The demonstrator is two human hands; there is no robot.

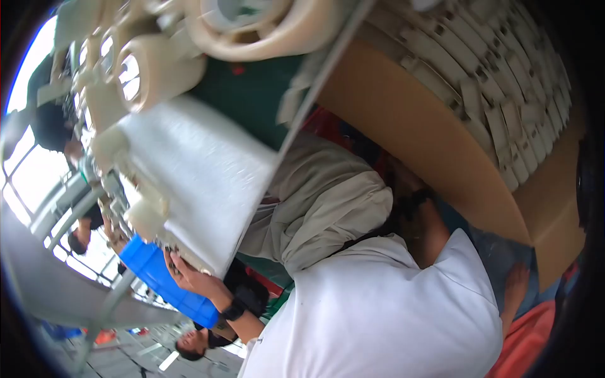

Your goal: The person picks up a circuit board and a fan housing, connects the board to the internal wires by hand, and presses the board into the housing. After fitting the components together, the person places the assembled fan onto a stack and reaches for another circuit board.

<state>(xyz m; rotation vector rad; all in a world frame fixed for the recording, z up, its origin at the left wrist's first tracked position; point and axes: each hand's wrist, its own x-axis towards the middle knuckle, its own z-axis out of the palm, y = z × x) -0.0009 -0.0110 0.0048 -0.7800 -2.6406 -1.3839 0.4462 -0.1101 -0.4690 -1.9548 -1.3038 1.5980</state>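
My left hand (192,280), with a black watch at its wrist, is at the lower end of a white board (195,170). Its fingers are closed about a narrow cream plastic strip (196,259) along the board's edge; part of the grip is hidden. My right hand (403,175) is low in shadow between my grey trousers and a cardboard box (409,107), below a dark wristband. What its fingers do cannot be made out. Large cream plastic rings and rounded parts (151,69) are by the board's far side, blurred.
The cardboard box holds rows of cream plastic strips (498,82). A blue bin (167,277) is beyond my left hand. Other people (192,343) appear tilted at the left and bottom. A bare limb (515,290) is near red cloth (526,340) at the lower right.
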